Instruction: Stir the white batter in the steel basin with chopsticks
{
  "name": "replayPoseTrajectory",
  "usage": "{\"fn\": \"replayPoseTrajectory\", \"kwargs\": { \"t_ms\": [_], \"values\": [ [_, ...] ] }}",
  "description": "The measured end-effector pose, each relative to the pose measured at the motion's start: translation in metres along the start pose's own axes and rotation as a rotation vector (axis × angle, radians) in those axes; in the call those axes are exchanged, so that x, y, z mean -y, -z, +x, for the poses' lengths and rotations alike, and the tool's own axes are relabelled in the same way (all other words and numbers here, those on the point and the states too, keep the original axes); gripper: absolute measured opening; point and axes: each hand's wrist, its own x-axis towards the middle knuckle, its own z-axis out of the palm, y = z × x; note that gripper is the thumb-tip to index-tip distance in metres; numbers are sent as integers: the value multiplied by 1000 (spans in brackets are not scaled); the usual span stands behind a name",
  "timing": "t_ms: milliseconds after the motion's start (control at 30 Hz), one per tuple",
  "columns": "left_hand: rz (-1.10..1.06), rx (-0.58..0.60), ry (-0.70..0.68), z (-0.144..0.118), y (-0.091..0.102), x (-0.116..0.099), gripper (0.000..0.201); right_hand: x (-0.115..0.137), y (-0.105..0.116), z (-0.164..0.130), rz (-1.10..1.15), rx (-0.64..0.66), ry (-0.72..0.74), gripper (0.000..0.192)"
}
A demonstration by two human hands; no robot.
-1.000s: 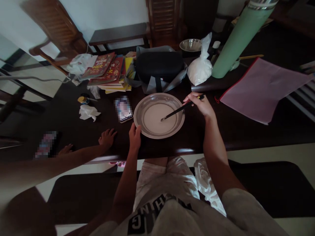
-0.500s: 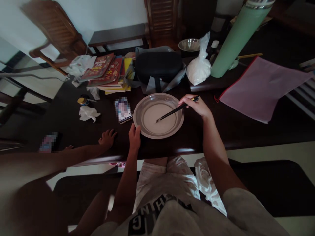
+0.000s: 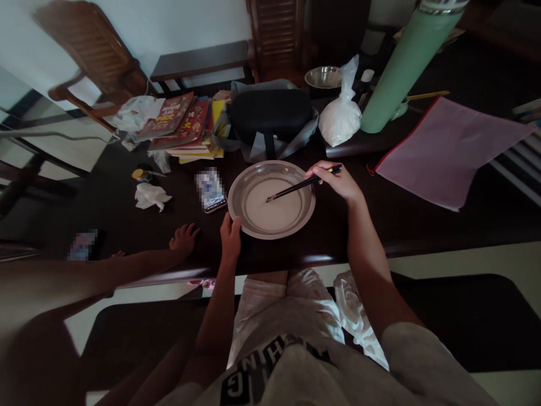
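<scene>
In front of me a round metal bowl (image 3: pixel 236 211) stands on the dark table, holding a pale, milky liquid (image 3: pixel 274 210). My left hand (image 3: pixel 231 237) grips the bowl's rim at the lower left, thumb on top and the other fingers partly hidden. Above the right side of the rim, my right hand (image 3: pixel 333 179) is closed round black chopsticks (image 3: pixel 293 189). Their tips dip into the liquid near the bowl's middle. A phone (image 3: pixel 211 190) with a lit screen lies just left of the bowl.
Another person's hand (image 3: pixel 185 238) rests on the table at left. Behind the bowl are stacked books (image 3: pixel 181 124), a black case (image 3: pixel 270 115), a tied bag of white powder (image 3: pixel 339 121) and a tall green flask (image 3: pixel 406 73). A pinkish mesh pouch (image 3: pixel 452 149) lies at right, crumpled tissue (image 3: pixel 152 196) at left.
The chopstick tips have shifted slightly up and left in the liquid. My left hand keeps its place on the rim. The other person's body at left has moved a little.
</scene>
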Motion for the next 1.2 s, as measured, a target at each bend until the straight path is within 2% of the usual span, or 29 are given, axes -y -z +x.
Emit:
{"fn": "replayPoseTrajectory", "kwargs": {
  "t_ms": [133,200,300,367,567,767,967,1133,1200],
  "values": [
    [-6,-5,-12,0,0,1,25,-2,7,-1,-7,-134,-30,36],
    [-8,-2,-13,-1,0,0,24,-2,7,-1,4,-109,-42,37],
    [-11,6,-11,-2,0,-3,23,-1,2,0,9,-1,-19,37],
    [-21,4,-7,-2,-1,-4,23,-1,0,1,-12,13,-4,37],
    [-34,-8,-13,-2,-2,-3,29,-1,7,-1,12,-144,-36,36],
    [-35,4,-7,0,0,1,31,-2,1,0,41,23,-20,33],
    [-45,7,1,0,0,2,29,-5,8,1,23,-133,-25,36],
    [-21,-1,-4,-1,0,0,29,-2,2,0,34,18,-33,37],
    [-20,-4,-11,-1,0,0,29,-2,1,1,28,18,-19,36]
  ]
}}
